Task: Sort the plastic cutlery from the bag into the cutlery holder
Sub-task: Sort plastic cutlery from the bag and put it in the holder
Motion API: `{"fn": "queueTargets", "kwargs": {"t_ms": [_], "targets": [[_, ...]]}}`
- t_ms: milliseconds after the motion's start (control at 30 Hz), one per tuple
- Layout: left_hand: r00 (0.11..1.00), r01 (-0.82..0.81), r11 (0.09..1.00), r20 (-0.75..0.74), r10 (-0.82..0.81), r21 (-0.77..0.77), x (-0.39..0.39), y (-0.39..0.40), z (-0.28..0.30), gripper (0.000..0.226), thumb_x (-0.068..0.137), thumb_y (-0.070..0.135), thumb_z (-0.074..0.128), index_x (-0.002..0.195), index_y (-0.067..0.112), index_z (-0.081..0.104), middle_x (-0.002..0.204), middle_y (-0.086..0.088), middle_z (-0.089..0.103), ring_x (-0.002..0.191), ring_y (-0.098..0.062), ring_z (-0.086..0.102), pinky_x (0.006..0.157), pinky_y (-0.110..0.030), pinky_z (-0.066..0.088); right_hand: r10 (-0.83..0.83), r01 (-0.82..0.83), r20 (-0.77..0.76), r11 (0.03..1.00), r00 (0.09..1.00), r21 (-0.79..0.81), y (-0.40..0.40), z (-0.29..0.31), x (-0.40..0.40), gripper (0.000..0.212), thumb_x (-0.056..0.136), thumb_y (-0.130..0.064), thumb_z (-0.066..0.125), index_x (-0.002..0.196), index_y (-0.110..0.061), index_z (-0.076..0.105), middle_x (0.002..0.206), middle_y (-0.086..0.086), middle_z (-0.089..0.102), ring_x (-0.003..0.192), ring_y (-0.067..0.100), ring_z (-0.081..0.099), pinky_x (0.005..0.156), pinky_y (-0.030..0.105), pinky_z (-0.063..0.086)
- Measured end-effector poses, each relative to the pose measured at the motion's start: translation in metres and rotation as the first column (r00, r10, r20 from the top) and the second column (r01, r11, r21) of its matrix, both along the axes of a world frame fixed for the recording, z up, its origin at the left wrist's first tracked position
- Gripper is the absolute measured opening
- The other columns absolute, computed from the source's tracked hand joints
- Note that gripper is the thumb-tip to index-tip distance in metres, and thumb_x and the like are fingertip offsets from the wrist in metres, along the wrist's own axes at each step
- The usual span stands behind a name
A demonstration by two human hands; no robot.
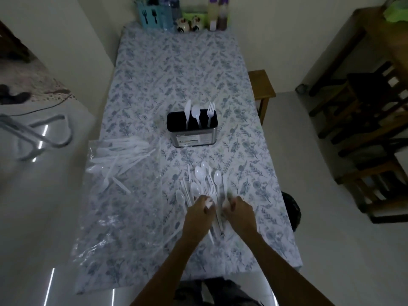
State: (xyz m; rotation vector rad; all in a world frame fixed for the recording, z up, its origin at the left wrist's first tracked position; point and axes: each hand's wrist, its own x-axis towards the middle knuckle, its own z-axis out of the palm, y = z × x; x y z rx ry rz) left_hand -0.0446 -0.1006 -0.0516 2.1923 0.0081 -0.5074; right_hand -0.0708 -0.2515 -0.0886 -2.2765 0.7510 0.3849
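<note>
A dark metal cutlery holder (192, 132) stands mid-table with a white knife, spoon and fork upright in it. A loose pile of white plastic cutlery (204, 182) lies on the cloth in front of me. My left hand (199, 209) curls its fingers on a white piece at the pile's near edge. My right hand (239, 212) pinches another white piece beside it; which kind is too blurred to tell. A clear plastic bag (114, 173) with more white cutlery lies at the left.
The table (176, 69) has a blue floral cloth. At its far end stand a teal utensil box (152, 15), bottles (217, 13) and small figurines. A wooden stool (262, 85) stands at the right edge, chairs further right, and a dark bin (291, 208) by the table.
</note>
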Motion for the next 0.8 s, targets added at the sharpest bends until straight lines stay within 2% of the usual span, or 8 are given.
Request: {"fn": "queueTargets", "kwargs": {"t_ms": [133, 267, 367, 533, 567, 633, 700, 800], "targets": [[0.919, 0.347, 0.922, 0.133, -0.37, 0.171, 0.02, -0.018, 0.023, 0.033, 0.098, 0.023, 0.059, 0.131, 0.025, 0.056, 0.113, 0.001, 0.068, 0.085, -0.012, 0.066, 0.076, -0.027, 0.055, -0.018, 0.014, 0.074, 0.999, 0.997, 0.05, -0.013, 0.019, -0.009, 0.018, 0.095, -0.029, 0.063, 0.082, -0.017, 0.058, 0.07, -0.006, 0.061, 0.059, 0.005, 0.056, 0.056, 0.023, 0.04], [0.784, 0.503, 0.792, 0.204, -0.587, 0.347, 0.042, -0.028, 0.03, 0.051, 0.097, 0.025, 0.063, 0.146, 0.024, 0.047, 0.127, -0.006, 0.052, 0.094, -0.022, 0.063, 0.076, -0.037, 0.053, -0.015, -0.037, 0.206, 0.968, 0.978, 0.249, -0.027, 0.053, -0.01, 0.026, 0.097, -0.038, 0.066, 0.085, -0.017, 0.074, 0.071, 0.003, 0.07, 0.065, 0.017, 0.068, 0.063, 0.031, 0.055], [0.75, 0.491, 0.788, 0.28, -0.599, 0.371, 0.051, -0.026, 0.023, 0.026, 0.1, 0.027, 0.062, 0.121, 0.013, 0.062, 0.118, -0.008, 0.05, 0.088, -0.025, 0.064, 0.072, -0.041, 0.058, -0.185, 0.08, 0.104, 0.775, 0.977, 0.627, -0.029, 0.084, 0.004, 0.012, 0.091, -0.031, 0.076, 0.095, -0.02, 0.081, 0.085, 0.006, 0.077, 0.077, 0.021, 0.074, 0.073, 0.033, 0.064], [0.809, 0.276, 0.89, 0.412, -0.419, 0.363, 0.057, -0.009, 0.009, 0.016, 0.095, 0.015, 0.067, 0.098, -0.001, 0.066, 0.112, -0.016, 0.055, 0.094, -0.028, 0.06, 0.069, -0.04, 0.059, -0.296, 0.249, -0.096, 0.54, 0.95, 0.804, -0.028, 0.077, 0.027, 0.035, 0.1, -0.046, 0.058, 0.112, -0.017, 0.074, 0.103, 0.01, 0.078, 0.087, 0.024, 0.074, 0.085, 0.043, 0.06], [0.832, 0.215, 0.909, 0.42, -0.361, 0.356, 0.058, -0.004, 0.005, 0.018, 0.095, 0.015, 0.068, 0.095, -0.002, 0.066, 0.111, -0.016, 0.056, 0.094, -0.027, 0.058, 0.072, -0.038, 0.058, -0.304, 0.29, -0.118, 0.616, 0.945, 0.733, -0.027, 0.067, 0.031, 0.043, 0.1, -0.054, 0.054, 0.112, -0.016, 0.072, 0.101, 0.008, 0.077, 0.086, 0.023, 0.073, 0.084, 0.043, 0.06], [0.942, 0.085, 0.98, 0.306, -0.138, 0.181, 0.061, 0.008, 0.004, 0.015, 0.099, 0.014, 0.062, 0.097, -0.001, 0.065, 0.108, -0.017, 0.06, 0.086, -0.021, 0.059, 0.071, -0.032, 0.054, -0.064, 0.082, -0.068, 0.948, 0.996, 0.307, -0.029, 0.041, 0.031, 0.052, 0.093, -0.06, 0.057, 0.117, -0.014, 0.064, 0.107, 0.007, 0.072, 0.092, 0.025, 0.07, 0.085, 0.043, 0.06], [0.997, -0.062, 0.987, 0.027, 0.067, -0.145, 0.06, 0.015, 0.013, 0.019, 0.106, 0.013, 0.05, 0.122, 0.007, 0.059, 0.102, -0.02, 0.067, 0.071, -0.019, 0.065, 0.06, -0.028, 0.053, 0.22, -0.227, -0.097, 0.972, 0.971, -0.063, -0.026, 0.019, 0.023, 0.056, 0.087, -0.049, 0.067, 0.125, -0.01, 0.053, 0.11, 0.009, 0.065, 0.098, 0.029, 0.065, 0.082, 0.04, 0.056], [0.977, -0.201, 0.903, -0.143, 0.157, -0.379, 0.057, 0.021, 0.018, 0.049, 0.105, 0.008, 0.04, 0.144, 0.036, 0.034, 0.089, -0.015, 0.069, 0.052, -0.024, 0.062, 0.04, -0.027, 0.045, 0.256, -0.26, -0.053, 0.959, 0.965, -0.115, -0.019, 0.015, 0.018, 0.047, 0.089, -0.023, 0.065, 0.126, -0.007, 0.043, 0.103, 0.014, 0.066, 0.089, 0.032, 0.068, 0.071, 0.038, 0.055]]}}
